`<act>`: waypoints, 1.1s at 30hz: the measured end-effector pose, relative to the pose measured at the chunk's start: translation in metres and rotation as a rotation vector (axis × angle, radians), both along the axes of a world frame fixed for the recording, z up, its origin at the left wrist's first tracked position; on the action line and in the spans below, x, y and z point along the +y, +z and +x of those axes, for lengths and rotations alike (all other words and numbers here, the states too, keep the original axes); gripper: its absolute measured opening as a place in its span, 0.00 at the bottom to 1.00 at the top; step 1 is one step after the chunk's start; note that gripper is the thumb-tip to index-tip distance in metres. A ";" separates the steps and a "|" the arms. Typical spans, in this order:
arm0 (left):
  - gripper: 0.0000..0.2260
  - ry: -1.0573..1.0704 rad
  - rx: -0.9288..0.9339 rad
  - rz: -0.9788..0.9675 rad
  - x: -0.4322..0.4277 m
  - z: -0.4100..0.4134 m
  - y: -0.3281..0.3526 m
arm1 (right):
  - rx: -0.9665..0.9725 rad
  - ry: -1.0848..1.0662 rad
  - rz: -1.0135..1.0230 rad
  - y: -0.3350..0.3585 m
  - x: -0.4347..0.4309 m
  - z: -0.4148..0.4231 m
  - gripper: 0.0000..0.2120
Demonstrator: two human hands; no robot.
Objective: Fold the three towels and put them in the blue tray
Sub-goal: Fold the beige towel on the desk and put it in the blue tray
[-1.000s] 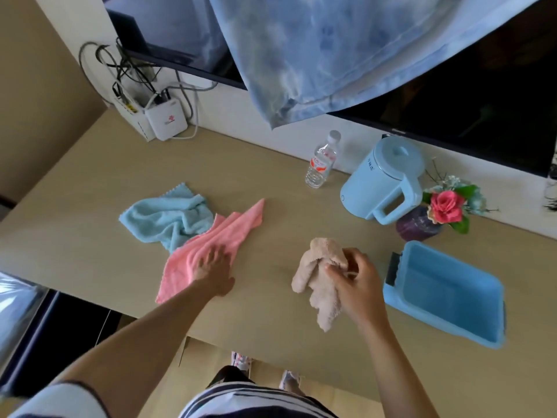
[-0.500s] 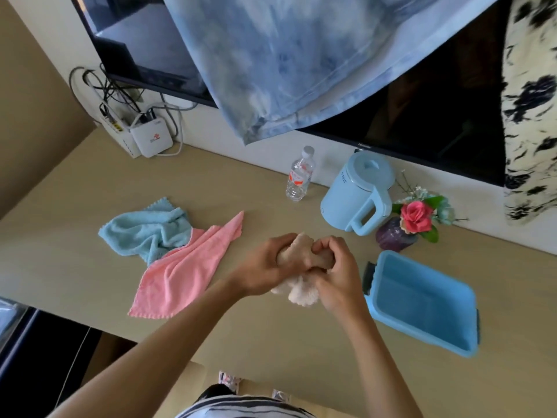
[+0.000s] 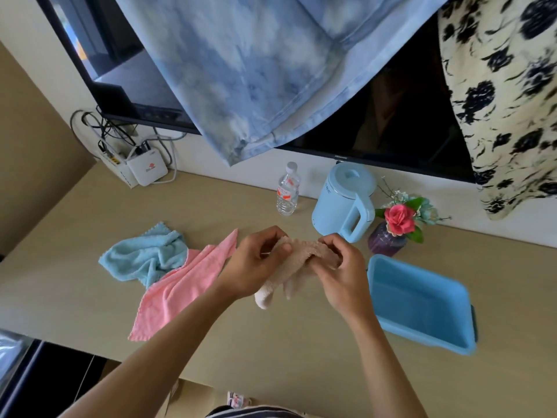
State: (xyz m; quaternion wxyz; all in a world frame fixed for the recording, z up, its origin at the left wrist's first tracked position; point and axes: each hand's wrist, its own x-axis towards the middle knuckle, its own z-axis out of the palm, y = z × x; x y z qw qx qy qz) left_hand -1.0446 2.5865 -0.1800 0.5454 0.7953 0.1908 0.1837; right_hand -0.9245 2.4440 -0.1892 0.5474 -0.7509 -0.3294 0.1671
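A crumpled beige towel (image 3: 297,260) hangs above the middle of the table, held at its top edge by both hands. My left hand (image 3: 256,263) pinches its left end and my right hand (image 3: 340,273) pinches its right end. A pink towel (image 3: 177,285) lies spread flat to the left. A bunched light blue towel (image 3: 144,257) lies beside it, with the pink one overlapping its edge. The blue tray (image 3: 422,300) stands empty on the right, close to my right hand.
At the back of the wooden table (image 3: 60,291) stand a water bottle (image 3: 287,191), a light blue kettle (image 3: 345,203) and a purple vase with a rose (image 3: 391,233). A white router with cables (image 3: 144,167) sits at the back left. Cloths hang over a dark screen above.
My left hand left the pink towel and joined my right hand on the beige towel. Both hands now pull its top edge apart. The view tilted up.
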 end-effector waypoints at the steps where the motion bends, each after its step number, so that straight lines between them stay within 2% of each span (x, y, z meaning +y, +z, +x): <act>1: 0.06 -0.011 -0.016 -0.017 0.001 0.000 0.001 | -0.030 -0.007 0.015 0.000 -0.002 0.001 0.07; 5: 0.09 -0.050 -0.077 0.103 0.007 0.001 0.009 | -0.189 -0.007 0.111 0.007 -0.010 0.008 0.07; 7: 0.11 -0.058 -0.105 0.150 0.009 0.003 0.019 | -0.202 0.020 0.171 0.015 -0.014 0.012 0.08; 11: 0.15 -0.140 -0.102 0.008 0.008 0.011 0.035 | -0.072 0.061 0.179 0.031 -0.016 0.015 0.07; 15: 0.22 -0.204 -0.022 0.070 0.015 0.012 0.044 | 0.013 0.062 0.180 0.042 -0.018 0.023 0.05; 18: 0.21 -0.277 0.101 0.191 0.026 0.007 0.044 | 0.003 0.051 0.192 0.047 -0.020 0.030 0.05; 21: 0.15 -0.288 0.259 0.369 0.036 -0.001 0.039 | -0.014 -0.013 0.188 0.050 -0.025 0.037 0.07; 24: 0.08 -0.249 0.320 0.420 0.050 -0.005 0.025 | -0.046 -0.045 0.140 0.047 -0.033 0.047 0.07; 26: 0.06 -0.240 0.329 0.419 0.060 -0.005 0.015 | -0.073 -0.064 0.069 0.040 -0.035 0.055 0.06; 29: 0.08 -0.154 0.318 0.467 0.069 -0.003 0.004 | -0.072 -0.084 -0.016 0.029 -0.036 0.061 0.05; 33: 0.10 0.032 0.152 0.565 0.079 -0.002 -0.002 | -0.018 -0.141 -0.013 0.023 -0.037 0.064 0.08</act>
